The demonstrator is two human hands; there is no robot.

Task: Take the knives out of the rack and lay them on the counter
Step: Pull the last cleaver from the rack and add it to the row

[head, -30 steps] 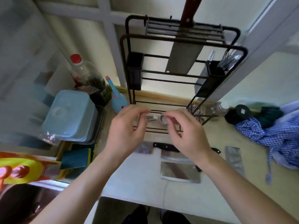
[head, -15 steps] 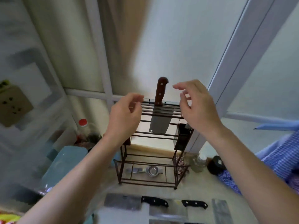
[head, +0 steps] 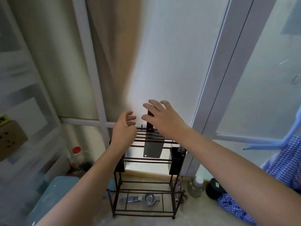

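A dark metal wire rack [head: 143, 190] stands on the counter against the window. One cleaver [head: 153, 148] hangs blade-down through the rack's top slats, its dark red-brown handle sticking up. My right hand [head: 161, 118] is at the handle's top with fingers spread, partly covering it; no closed grip shows. My left hand [head: 124, 129] hovers just left of the handle over the top slats, fingers curled and apart, holding nothing.
A metal squeezer [head: 147, 199] lies on the rack's bottom shelf. A black cutlery holder [head: 176, 158] hangs on its right side. Blue lidded tubs [head: 53, 191] and a red-capped bottle [head: 77, 154] sit left. A small glass bottle [head: 197, 185] and blue checked cloth [head: 276, 168] are right.
The view tilted up, so the knives lying on the counter left the frame. Both hands rose from the bottom shelf to the top; my right hand moved left onto the cleaver's handle.
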